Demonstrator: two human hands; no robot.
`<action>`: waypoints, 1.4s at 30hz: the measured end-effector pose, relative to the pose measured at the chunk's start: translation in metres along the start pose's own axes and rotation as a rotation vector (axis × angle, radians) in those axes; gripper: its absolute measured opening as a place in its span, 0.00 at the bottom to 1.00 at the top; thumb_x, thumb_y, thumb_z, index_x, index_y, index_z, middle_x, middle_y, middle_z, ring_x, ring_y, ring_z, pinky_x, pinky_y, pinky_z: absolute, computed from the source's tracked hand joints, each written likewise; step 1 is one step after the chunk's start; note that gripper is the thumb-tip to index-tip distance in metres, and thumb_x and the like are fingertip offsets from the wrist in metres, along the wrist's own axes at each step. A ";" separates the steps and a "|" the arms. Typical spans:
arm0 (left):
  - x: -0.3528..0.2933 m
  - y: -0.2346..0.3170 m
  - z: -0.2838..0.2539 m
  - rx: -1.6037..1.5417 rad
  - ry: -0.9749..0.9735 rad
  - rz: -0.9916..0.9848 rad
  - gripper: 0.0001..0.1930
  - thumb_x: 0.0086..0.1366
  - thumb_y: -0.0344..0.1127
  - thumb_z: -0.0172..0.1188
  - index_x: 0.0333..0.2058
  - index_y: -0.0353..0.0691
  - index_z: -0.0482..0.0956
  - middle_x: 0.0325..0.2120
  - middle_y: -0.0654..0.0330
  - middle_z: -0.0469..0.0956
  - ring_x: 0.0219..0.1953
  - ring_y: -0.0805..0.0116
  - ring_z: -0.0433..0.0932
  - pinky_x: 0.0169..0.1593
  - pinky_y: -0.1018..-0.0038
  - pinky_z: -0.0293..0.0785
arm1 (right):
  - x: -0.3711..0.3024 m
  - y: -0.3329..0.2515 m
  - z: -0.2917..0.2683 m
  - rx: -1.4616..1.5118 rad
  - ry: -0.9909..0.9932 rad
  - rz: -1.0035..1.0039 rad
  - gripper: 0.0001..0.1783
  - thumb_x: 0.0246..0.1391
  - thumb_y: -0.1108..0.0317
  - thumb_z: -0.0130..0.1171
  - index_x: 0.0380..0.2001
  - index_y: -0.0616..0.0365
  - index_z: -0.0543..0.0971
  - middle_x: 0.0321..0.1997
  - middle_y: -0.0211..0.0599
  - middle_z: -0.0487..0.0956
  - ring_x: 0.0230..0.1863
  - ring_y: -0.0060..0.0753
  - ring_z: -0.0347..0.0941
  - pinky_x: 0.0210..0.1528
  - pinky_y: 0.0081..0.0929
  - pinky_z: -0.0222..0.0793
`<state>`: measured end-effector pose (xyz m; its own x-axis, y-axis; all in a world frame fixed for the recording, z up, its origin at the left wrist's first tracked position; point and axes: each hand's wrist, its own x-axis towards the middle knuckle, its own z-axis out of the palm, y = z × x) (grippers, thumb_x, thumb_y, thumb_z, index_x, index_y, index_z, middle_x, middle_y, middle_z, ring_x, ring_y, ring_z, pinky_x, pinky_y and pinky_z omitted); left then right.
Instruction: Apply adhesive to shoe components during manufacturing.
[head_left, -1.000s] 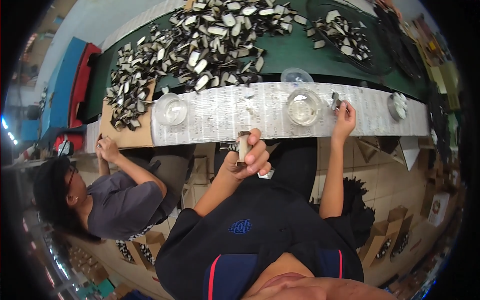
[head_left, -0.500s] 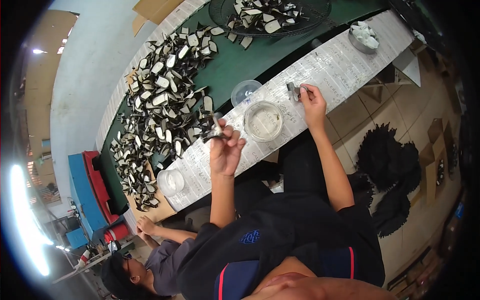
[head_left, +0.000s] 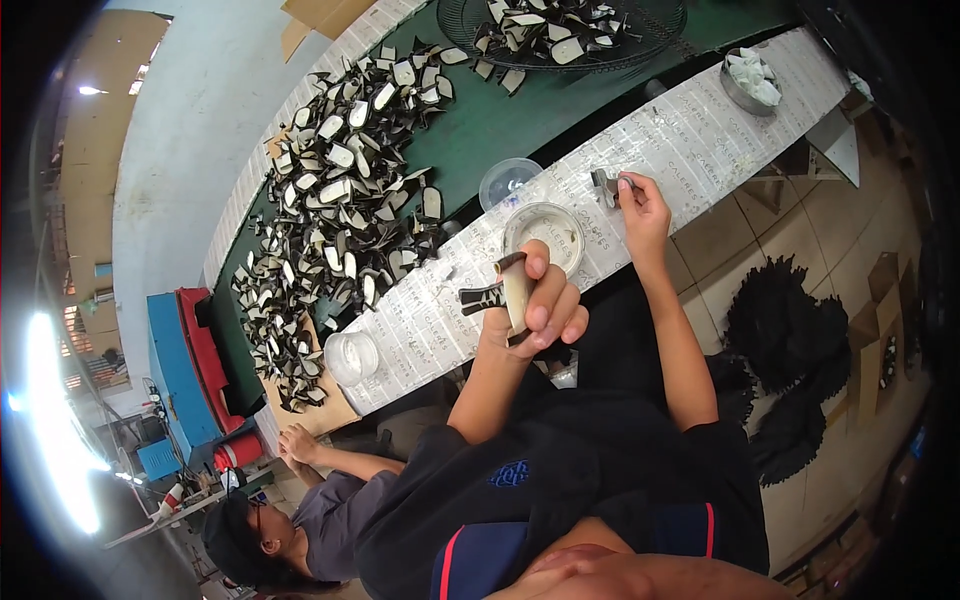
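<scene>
My left hand point(head_left: 548, 305) is raised close to the camera, its fingers wrapped round a shoe heel point(head_left: 517, 292) with a cream face and black flared covering. My right hand point(head_left: 645, 212) is above the paper-covered bench strip point(head_left: 690, 155), fingertips pinching a small dark grey piece point(head_left: 606, 188) whose kind I cannot make out. Between the hands stands a round clear dish point(head_left: 575, 228), partly hidden behind the left fingers. Just beyond it is a clear plastic tub point(head_left: 508, 183). A large heap of similar black-and-white heels point(head_left: 335, 187) covers the green surface to the left.
A black mesh basket point(head_left: 455, 35) of more heels stands at the far side. A round tin of white scraps point(head_left: 750, 80) sits far right, a clear cup point(head_left: 352, 358) near left. Beside me a person point(head_left: 330, 520) works at the bench. Dark fringed fabric point(head_left: 785, 325) lies on the floor.
My left hand has come nearer to the camera and to the right, turning the heel so its cream side shows. My right hand keeps pinching the grey piece in nearly the same place.
</scene>
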<state>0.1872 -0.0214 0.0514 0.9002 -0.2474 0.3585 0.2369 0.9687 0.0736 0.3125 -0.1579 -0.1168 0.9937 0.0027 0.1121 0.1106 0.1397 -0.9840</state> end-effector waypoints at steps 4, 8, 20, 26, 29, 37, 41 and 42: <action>-0.008 0.000 -0.001 0.039 0.075 0.030 0.19 0.62 0.32 0.65 0.49 0.43 0.69 0.28 0.63 0.76 0.27 0.69 0.75 0.39 0.66 0.73 | -0.001 -0.002 -0.001 -0.003 0.003 0.003 0.10 0.61 0.73 0.58 0.43 0.67 0.77 0.37 0.33 0.79 0.38 0.20 0.76 0.40 0.18 0.74; -0.014 0.004 -0.006 0.033 0.092 0.045 0.20 0.62 0.35 0.66 0.49 0.44 0.69 0.29 0.64 0.76 0.26 0.72 0.73 0.39 0.68 0.73 | -0.002 -0.005 0.000 -0.017 0.001 0.009 0.09 0.61 0.73 0.59 0.43 0.67 0.77 0.37 0.33 0.79 0.37 0.20 0.76 0.41 0.18 0.74; -0.010 0.017 -0.019 0.299 0.275 0.136 0.21 0.61 0.39 0.67 0.50 0.44 0.69 0.33 0.64 0.76 0.29 0.72 0.72 0.41 0.68 0.72 | 0.004 -0.006 0.000 -0.045 0.033 -0.046 0.09 0.61 0.72 0.59 0.41 0.66 0.78 0.35 0.33 0.79 0.35 0.19 0.76 0.37 0.18 0.73; 0.028 0.095 -0.079 0.756 0.801 0.161 0.17 0.69 0.41 0.57 0.48 0.36 0.73 0.46 0.58 0.78 0.45 0.64 0.77 0.54 0.61 0.76 | -0.001 -0.002 0.002 -0.193 0.084 -0.104 0.08 0.58 0.72 0.61 0.39 0.63 0.78 0.34 0.35 0.79 0.31 0.23 0.76 0.32 0.20 0.73; 0.087 0.133 -0.062 0.966 0.545 0.204 0.23 0.69 0.39 0.54 0.56 0.30 0.66 0.55 0.49 0.72 0.61 0.51 0.69 0.65 0.57 0.64 | -0.003 -0.003 -0.001 -0.152 0.100 -0.115 0.08 0.58 0.72 0.61 0.38 0.65 0.78 0.35 0.37 0.79 0.32 0.24 0.77 0.33 0.21 0.74; 0.103 0.202 -0.027 1.350 0.555 0.505 0.21 0.71 0.40 0.54 0.55 0.33 0.66 0.53 0.48 0.75 0.50 0.58 0.79 0.53 0.68 0.76 | -0.008 -0.014 -0.001 -0.146 0.102 -0.189 0.06 0.58 0.73 0.61 0.37 0.64 0.78 0.35 0.37 0.78 0.31 0.24 0.76 0.32 0.21 0.73; 0.018 0.232 -0.060 1.515 0.835 0.556 0.13 0.69 0.38 0.56 0.44 0.33 0.73 0.38 0.53 0.81 0.34 0.69 0.82 0.36 0.79 0.77 | -0.006 -0.015 0.000 -0.157 0.104 -0.219 0.07 0.57 0.73 0.61 0.37 0.64 0.78 0.34 0.37 0.77 0.29 0.25 0.75 0.31 0.21 0.73; -0.008 0.237 -0.066 1.497 0.903 0.569 0.13 0.69 0.38 0.57 0.43 0.32 0.74 0.37 0.53 0.82 0.31 0.71 0.81 0.33 0.81 0.75 | -0.007 -0.015 0.000 -0.155 0.099 -0.206 0.06 0.57 0.73 0.61 0.37 0.64 0.78 0.34 0.37 0.77 0.29 0.25 0.75 0.31 0.21 0.73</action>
<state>0.2605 0.2084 0.0047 0.7636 0.6342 0.1212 -0.1615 0.0059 0.9869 0.3044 -0.1597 -0.1027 0.9459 -0.1080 0.3059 0.3049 -0.0258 -0.9520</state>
